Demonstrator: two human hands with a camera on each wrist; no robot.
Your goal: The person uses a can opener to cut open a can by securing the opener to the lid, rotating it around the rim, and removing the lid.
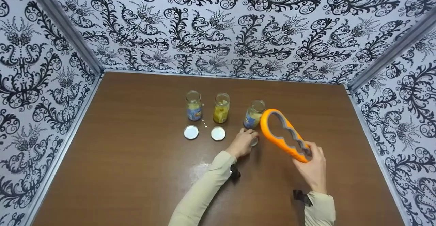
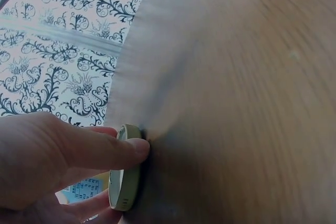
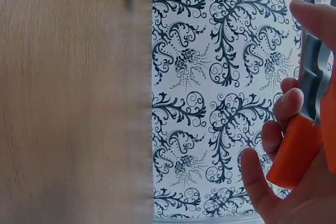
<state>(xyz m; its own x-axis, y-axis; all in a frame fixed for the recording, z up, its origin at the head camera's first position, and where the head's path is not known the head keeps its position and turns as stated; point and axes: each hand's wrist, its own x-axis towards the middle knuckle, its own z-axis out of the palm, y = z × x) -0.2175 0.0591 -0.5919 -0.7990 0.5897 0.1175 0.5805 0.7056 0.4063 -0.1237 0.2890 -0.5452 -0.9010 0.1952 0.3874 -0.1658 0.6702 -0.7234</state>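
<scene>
My left hand (image 1: 242, 143) pinches the rim of a jar lid (image 2: 127, 177), which lies on the table with its pale inside facing up. Just behind those fingers stands an uncapped glass jar (image 1: 253, 114) with a blue label and pale contents. In my right hand (image 1: 313, 166) is an orange jar opener (image 1: 277, 138) with a grey toothed inner edge. The fingers wrap its narrow end, and it is held up off the table, its wide end overlapping the jar's right side in the head view.
Two more uncapped jars stand to the left, one blue-labelled (image 1: 194, 106), one with yellow-green contents (image 1: 221, 109). In front of them lie two upturned lids, a left one (image 1: 191, 132) and a right one (image 1: 218, 133). Small white bits lie between these jars. Patterned walls (image 1: 218, 31) enclose the brown table (image 1: 136, 171).
</scene>
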